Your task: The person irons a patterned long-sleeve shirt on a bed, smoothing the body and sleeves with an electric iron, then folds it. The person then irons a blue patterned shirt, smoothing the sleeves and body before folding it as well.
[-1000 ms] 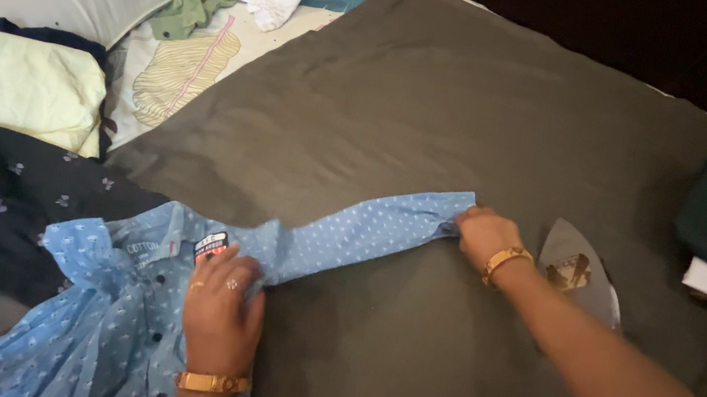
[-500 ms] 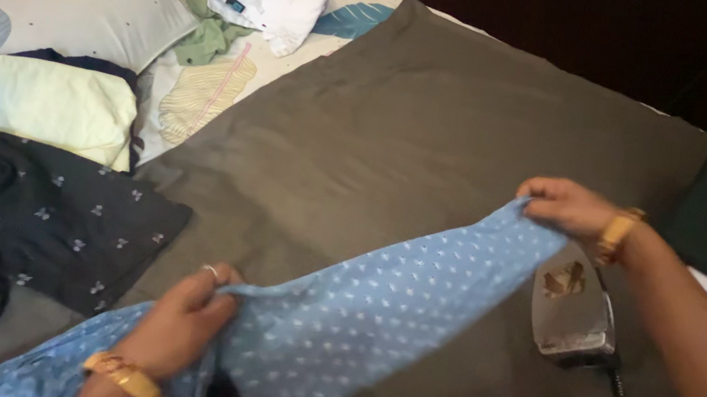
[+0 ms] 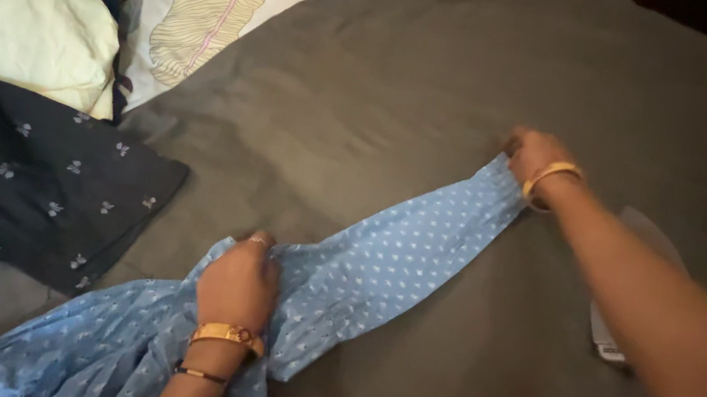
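A grey blanket covers most of the bed, and a light blue dotted shirt lies across its near part, one sleeve stretched out flat toward the right. To the left sit a dark patterned garment and a pale yellow pillow. An iron lies on the blanket, half hidden behind the right forearm. The right hand pinches the sleeve's end. The left hand is closed on bunched cloth where the sleeve meets the shirt body.
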